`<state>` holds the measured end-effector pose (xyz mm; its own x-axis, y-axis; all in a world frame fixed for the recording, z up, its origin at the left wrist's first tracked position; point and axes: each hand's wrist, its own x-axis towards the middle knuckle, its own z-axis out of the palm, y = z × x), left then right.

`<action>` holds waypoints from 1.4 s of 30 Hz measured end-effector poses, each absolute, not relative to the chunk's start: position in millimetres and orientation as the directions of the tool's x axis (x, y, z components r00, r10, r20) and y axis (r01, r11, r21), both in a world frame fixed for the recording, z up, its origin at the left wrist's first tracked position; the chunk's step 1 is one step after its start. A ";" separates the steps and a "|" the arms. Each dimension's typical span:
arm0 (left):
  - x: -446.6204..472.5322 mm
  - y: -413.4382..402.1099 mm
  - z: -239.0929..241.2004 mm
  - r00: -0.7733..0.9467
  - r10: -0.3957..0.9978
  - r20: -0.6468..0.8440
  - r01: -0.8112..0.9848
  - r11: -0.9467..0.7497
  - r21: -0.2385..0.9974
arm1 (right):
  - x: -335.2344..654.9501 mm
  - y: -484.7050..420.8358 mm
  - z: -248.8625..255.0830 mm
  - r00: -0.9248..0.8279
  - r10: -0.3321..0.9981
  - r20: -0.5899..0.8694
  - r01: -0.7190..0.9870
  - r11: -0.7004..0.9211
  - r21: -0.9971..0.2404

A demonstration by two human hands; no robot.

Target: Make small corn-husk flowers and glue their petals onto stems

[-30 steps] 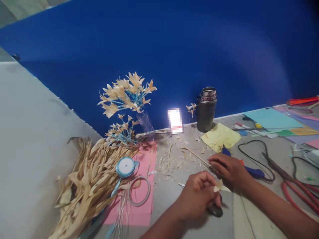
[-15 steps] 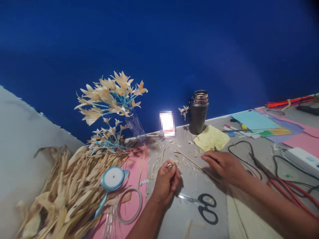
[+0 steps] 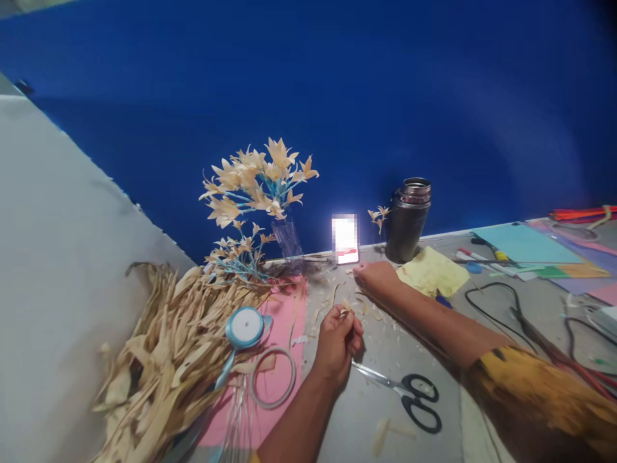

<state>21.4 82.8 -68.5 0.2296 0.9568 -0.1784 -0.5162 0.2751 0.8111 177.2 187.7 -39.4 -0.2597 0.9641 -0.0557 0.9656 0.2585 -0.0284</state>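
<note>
My left hand (image 3: 340, 341) is closed in a pinch on a small pale strip of dried husk (image 3: 346, 311), held just above the table. Stretched toward the back, my right hand (image 3: 378, 280) has its fingers drawn together at the table surface, just before a bright phone screen (image 3: 346, 241); whatever they pinch is hidden. Husk scraps (image 3: 332, 296) lie around both hands. Scissors (image 3: 409, 392) with black handles rest near my left hand, blades pointing at it. A small husk flower (image 3: 379, 217) stands behind my right hand.
At left are a husk pile (image 3: 159, 347), a ribbon roll (image 3: 245, 326), a tape ring (image 3: 273, 377) and pink paper (image 3: 289, 321). Husk flowers stand in a clear vase (image 3: 288, 244). A dark flask (image 3: 409, 222), yellow paper (image 3: 434, 273) and black cables (image 3: 491, 289) are at right.
My right hand has moved left and away from me, from beside the yellow paper to just before the phone. My left hand keeps its pinch. The view has turned left.
</note>
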 end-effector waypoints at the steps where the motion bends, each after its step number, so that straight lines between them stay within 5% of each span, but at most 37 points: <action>1: 21.0 83.3 -68.4 0.223 0.959 -0.177 -0.518 0.270 0.812 | 176.7 189.7 -42.9 -0.259 0.963 -0.071 0.966 0.257 -0.035; 7: 19.9 84.2 -69.8 0.200 0.963 -0.179 -0.534 0.260 0.804 | 174.2 198.0 -50.2 -0.248 0.966 -0.077 0.962 0.237 -0.138; 12: 19.2 85.7 -70.5 0.188 0.968 -0.167 -0.553 0.245 0.796 | 182.7 190.6 -35.2 -0.221 0.975 -0.013 0.907 0.200 -0.370; 18: 14.6 86.8 -62.0 0.151 0.964 -0.221 -0.639 0.265 0.722 | 193.4 129.6 -12.9 -0.353 0.932 -0.077 0.691 0.204 -0.693; 22: 17.0 80.3 -56.6 0.114 0.972 -0.207 -0.574 0.235 0.785 | 195.9 87.0 -14.0 -0.424 0.897 -0.124 0.425 0.076 -0.902; 28: 26.6 66.0 -55.0 0.069 0.992 -0.102 -0.370 0.120 0.921 | 192.2 66.5 -30.7 -0.388 0.922 -0.022 0.544 0.210 -0.812; 35: 31.3 59.0 -54.2 0.070 0.994 -0.080 -0.214 0.094 0.972 | 192.7 61.6 -38.5 -0.355 0.934 -0.037 0.545 0.175 -0.820; 42: 36.2 57.6 -56.5 -0.009 0.990 -0.138 -0.286 0.129 0.949 | 193.8 58.7 -35.5 -0.414 0.892 -0.183 0.240 -0.087 -0.967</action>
<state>36.2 57.6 -56.5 -0.0095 0.9904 -0.1377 -0.2863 0.1292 0.9494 193.8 58.7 -35.5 -0.4137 0.8919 -0.1826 0.2402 -0.0865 -0.9669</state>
